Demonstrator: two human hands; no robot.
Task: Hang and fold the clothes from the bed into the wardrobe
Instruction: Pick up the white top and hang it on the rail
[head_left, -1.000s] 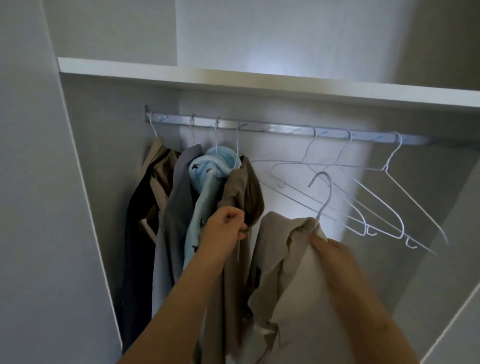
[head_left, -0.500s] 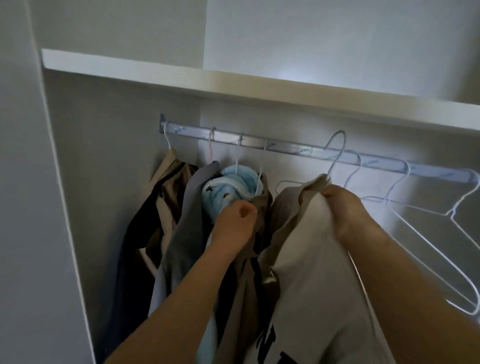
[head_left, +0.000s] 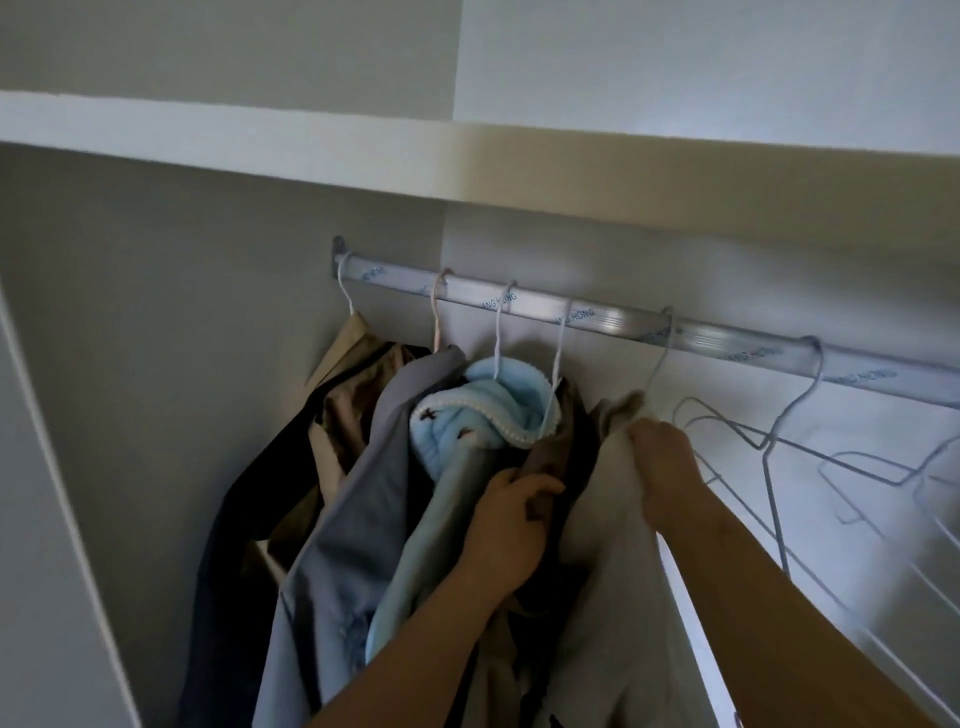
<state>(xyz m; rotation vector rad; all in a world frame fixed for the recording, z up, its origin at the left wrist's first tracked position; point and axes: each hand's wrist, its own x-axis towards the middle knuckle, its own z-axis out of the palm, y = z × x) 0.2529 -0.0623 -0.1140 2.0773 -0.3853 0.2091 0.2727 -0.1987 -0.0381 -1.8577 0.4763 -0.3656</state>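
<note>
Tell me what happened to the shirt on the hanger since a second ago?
The right hand lifted the beige shirt up. Its hanger hook, which hung free below the rail, now sits over the rail. The right hand still grips the shirt at the shoulder. The left hand still holds the brown garment aside. The empty hangers stayed on the rail.

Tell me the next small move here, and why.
Probably ease the right hand off the shirt. Its hanger hook already seems to sit over the rail, beside the hung clothes that the left hand holds aside, so the shirt should hang by itself. Let go slowly, since the hook's seat is blurred.
</note>
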